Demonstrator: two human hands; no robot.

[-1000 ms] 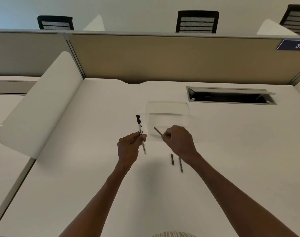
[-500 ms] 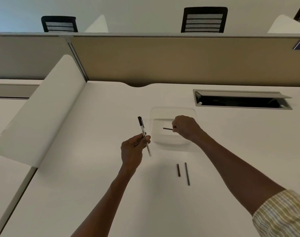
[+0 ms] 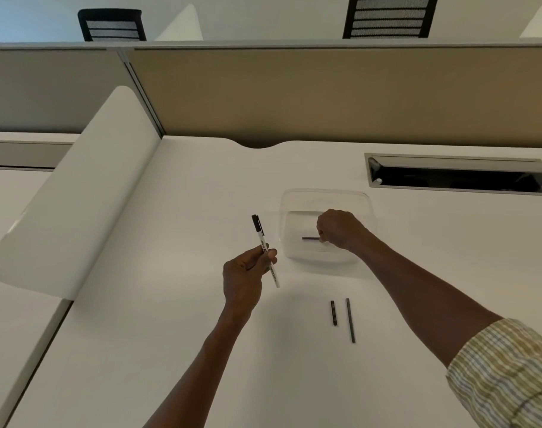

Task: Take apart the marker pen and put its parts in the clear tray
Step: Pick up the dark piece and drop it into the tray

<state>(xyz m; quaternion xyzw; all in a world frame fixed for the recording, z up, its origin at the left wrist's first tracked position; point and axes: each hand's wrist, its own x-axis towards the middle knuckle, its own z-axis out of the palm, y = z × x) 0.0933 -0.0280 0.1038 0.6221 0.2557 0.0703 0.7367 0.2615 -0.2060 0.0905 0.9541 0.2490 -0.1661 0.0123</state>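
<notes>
An open-plan office is showing itself here: a tan fabric cubicle partition (image 3: 340, 94) is running across the upper frame, black mesh-backed office chairs (image 3: 390, 17) peeking above, a white laminate desk (image 3: 171, 304) spreading below.

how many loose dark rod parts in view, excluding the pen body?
3. One thin rod is over the clear tray, pinched by the right hand. A short rod and a long rod lie on the desk.

Clear tray (image 3: 327, 194) is set on the desk (image 3: 171, 335), centre. Cable hatch (image 3: 458, 177) is found behind and right of it. Two thin rods (image 3: 334, 312) (image 3: 350, 320) are laid side by side in front of the tray.
</notes>
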